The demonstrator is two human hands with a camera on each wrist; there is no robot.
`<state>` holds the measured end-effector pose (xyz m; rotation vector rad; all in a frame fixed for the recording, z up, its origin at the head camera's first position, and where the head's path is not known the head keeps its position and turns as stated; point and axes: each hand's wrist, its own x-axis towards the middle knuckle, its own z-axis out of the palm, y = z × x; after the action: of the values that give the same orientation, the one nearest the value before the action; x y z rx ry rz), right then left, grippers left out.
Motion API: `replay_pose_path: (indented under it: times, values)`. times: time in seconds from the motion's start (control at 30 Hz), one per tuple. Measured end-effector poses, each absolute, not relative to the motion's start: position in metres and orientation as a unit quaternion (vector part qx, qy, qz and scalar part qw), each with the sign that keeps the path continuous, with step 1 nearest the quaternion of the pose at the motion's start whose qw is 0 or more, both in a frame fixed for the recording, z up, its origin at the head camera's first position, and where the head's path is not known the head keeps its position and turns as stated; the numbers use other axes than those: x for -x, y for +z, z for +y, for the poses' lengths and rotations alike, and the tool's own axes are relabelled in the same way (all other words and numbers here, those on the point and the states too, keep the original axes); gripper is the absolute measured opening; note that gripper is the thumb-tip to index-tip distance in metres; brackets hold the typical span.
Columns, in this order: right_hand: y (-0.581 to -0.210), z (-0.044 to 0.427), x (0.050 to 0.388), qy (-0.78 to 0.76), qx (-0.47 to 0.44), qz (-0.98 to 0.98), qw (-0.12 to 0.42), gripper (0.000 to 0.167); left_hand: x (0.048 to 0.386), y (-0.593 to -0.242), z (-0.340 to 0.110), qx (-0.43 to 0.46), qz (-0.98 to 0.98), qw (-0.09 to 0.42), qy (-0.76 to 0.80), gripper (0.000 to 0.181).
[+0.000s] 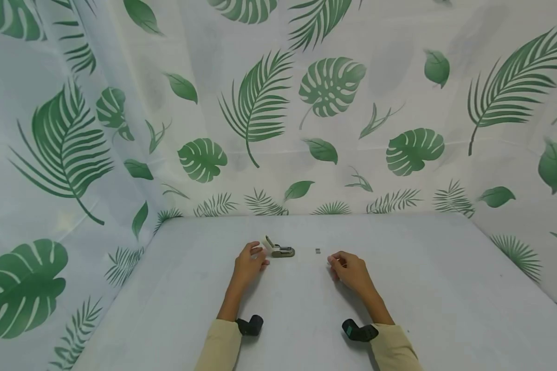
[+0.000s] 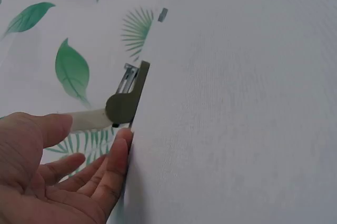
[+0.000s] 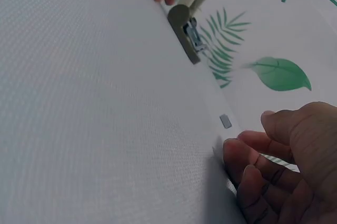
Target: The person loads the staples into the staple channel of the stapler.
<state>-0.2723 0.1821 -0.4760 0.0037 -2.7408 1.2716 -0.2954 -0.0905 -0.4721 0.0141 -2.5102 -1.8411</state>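
Observation:
A small olive and cream stapler (image 1: pixel 283 251) stands on the white table with its cream top arm (image 2: pixel 89 120) swung up and its metal staple channel (image 3: pixel 194 35) exposed. Just left of it is my left hand (image 1: pixel 249 264), fingers spread and loosely bent. Its thumb overlaps the end of the top arm in the left wrist view; whether they touch I cannot tell. To the right of the stapler lies a short grey strip of staples (image 1: pixel 317 251). My right hand (image 1: pixel 350 270) rests close beside that strip, fingers loosely curled and holding nothing.
The white tabletop (image 1: pixel 301 314) extends around both hands. Behind it and at the sides hangs a white cloth (image 1: pixel 278 180) with green leaf prints. A black wrist camera is strapped to each forearm, over or near beige sleeves (image 1: pixel 220 345).

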Motion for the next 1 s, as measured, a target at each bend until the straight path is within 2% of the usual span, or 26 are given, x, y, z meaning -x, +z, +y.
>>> replay_pose_path:
  times: [0.33,0.5,0.77,1.0]
  values:
    - [-0.477,0.183,0.272,0.431,-0.001,-0.901,0.049,0.023,0.299,-0.474,-0.085,0.029,-0.739,-0.021,-0.672,0.056]
    - [-0.479,0.184,0.274,0.439,0.005,-0.897,0.044,0.024,0.302,-0.472,-0.078,0.027,-0.736,-0.028,-0.676,0.049]
    - [-0.480,0.185,0.273,0.439,0.003,-0.897,0.046,0.024,0.307,-0.478,-0.071,-0.010,-0.747,0.004,-0.665,0.035]
    - [-0.481,0.186,0.272,0.437,-0.001,-0.898,0.053,0.024,0.301,-0.477,-0.072,0.032,-0.760,-0.013,-0.648,0.027]
